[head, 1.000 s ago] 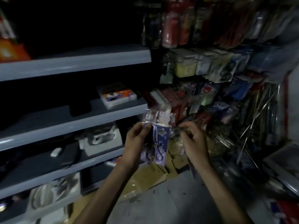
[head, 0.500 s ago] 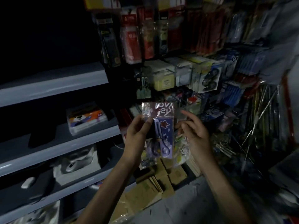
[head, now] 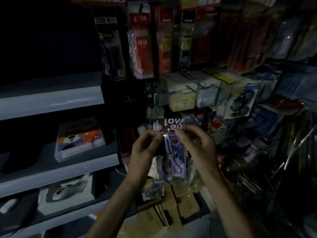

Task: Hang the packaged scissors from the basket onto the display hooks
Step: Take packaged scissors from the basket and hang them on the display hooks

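since a second ago the packaged scissors (head: 172, 152) have risen toward the hanging display at frame centre, and the right hand (head: 197, 145) has closed in on the top edge. now the pack hangs upright, long axis vertical, with the left hand (head: 145, 148) pinching its upper left corner and the right fingers (head: 184, 133) curled at the upper right, seemingly gripping. its header sits just below the crowded display hooks (head: 192, 89), both hands equally near, so the coming move is upward.

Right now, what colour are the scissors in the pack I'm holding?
Purple or lilac, on a darker purple card with a star; the scissors pack shows in the head view, dimly lit.
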The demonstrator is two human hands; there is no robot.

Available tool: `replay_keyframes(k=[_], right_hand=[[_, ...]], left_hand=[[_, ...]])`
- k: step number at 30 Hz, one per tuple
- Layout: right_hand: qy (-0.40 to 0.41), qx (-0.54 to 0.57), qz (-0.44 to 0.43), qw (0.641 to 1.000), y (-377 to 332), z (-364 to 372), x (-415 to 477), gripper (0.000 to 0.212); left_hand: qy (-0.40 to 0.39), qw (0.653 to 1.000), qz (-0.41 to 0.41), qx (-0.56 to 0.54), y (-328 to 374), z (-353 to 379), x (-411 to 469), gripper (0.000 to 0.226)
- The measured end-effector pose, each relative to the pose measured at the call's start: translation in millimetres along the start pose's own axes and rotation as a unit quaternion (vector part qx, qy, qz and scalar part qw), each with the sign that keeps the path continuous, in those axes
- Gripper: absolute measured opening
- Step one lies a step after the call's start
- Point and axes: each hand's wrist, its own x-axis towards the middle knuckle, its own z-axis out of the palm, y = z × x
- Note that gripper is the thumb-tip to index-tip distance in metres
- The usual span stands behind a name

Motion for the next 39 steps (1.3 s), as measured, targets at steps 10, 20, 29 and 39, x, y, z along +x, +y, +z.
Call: replay_keyframes(k=[10,20,29,39], right_hand=[[-0.007,0.02,0.065,0.998,30.1,-15.1,40.8,0.008],[-0.008,0.081,0.074,0.994,49.2,-44.0,78.6,0.013],[-0.181,0.013,0.061,0.981,50.4,-60.3,95.8,0.007],[-0.129,-0.01,0.036,0.991,57.0,-51.2,108.5,0.005]], left_hand=[[-0.001,1.0,-0.001,0.013,-10.7,21.2,31.3,0.025],[0.031,0.991,0.021,0.129,-6.9,26.8,46.2,0.017],[0.154,0.983,0.026,0.101,-22.2,55.2,31.3,0.007],[0.224,0.969,0.068,0.081,18.1,52.0,62.0,0.029]])
